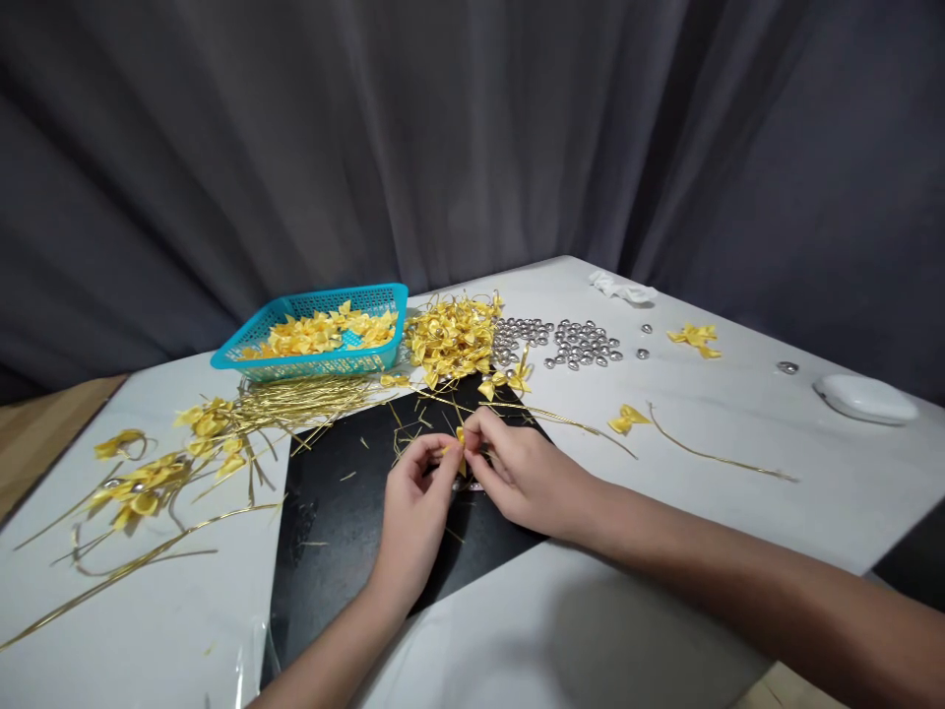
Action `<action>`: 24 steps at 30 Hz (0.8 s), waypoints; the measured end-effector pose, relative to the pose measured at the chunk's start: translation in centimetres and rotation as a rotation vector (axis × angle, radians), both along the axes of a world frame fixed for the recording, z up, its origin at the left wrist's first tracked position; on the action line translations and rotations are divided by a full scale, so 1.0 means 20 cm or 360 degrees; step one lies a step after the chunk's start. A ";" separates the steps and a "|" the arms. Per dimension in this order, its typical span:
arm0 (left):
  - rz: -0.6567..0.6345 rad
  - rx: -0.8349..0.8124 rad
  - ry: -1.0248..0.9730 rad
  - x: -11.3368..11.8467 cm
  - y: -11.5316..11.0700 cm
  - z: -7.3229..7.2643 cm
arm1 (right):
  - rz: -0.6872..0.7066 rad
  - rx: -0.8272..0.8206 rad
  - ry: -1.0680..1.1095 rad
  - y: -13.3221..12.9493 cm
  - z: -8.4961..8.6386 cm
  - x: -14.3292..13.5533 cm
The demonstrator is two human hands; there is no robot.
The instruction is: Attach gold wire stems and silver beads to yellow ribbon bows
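Note:
Over the black mat [325,551], my left hand [419,492] and my right hand [517,468] meet with fingertips pinched together. Between them is a small yellow ribbon bow [463,463], mostly covered by the fingers. A gold cord end sticks up near the fingertips. Both hands are closed on the bow. Just below it a small pinkish strip [472,486] lies on the mat, partly hidden. Snipped bits of gold cord are scattered around the hands.
A blue basket [317,366] holds yellow bows. Beside it sit a pile of yellow bows [452,340], silver beads [587,345] and gold cords [302,402]. More bows [144,487] lie left. On the right are a loose bow [627,419], a white case [865,399] and white cloth [622,289].

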State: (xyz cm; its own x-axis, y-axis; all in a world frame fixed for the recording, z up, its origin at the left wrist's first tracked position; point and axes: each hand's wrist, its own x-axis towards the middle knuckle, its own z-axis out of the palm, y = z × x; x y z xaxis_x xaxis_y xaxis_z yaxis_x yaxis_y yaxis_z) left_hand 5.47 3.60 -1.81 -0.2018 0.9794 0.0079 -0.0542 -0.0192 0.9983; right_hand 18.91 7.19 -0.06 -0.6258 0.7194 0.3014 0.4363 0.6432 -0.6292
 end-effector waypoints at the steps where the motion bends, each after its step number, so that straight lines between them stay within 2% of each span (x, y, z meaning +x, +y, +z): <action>1: -0.0003 0.0001 0.0011 0.00 0.00 0.00 | -0.0014 0.0014 -0.0009 0.00 0.00 0.00; 6: 0.0060 -0.0047 0.0132 0.00 -0.01 0.01 | -0.0016 0.0113 -0.0017 0.00 -0.01 0.00; 12: 0.0130 -0.0075 0.0092 -0.02 0.00 0.00 | -0.0011 0.0218 0.0058 0.01 -0.01 0.00; 18: 0.0165 -0.0065 -0.0014 -0.02 0.00 -0.02 | -0.0134 0.0185 0.0166 0.00 -0.01 0.00; 24: 0.0149 -0.0090 -0.0064 -0.02 0.00 -0.01 | -0.0106 0.0148 0.0321 -0.01 -0.03 -0.01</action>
State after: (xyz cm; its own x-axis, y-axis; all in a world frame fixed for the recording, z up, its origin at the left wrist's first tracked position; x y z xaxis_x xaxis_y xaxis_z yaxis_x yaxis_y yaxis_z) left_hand 5.05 3.53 -2.09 -0.2913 0.9550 -0.0568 -0.0948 0.0303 0.9950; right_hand 18.67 7.08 -0.59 -0.4982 0.7204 0.4825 0.3511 0.6764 -0.6474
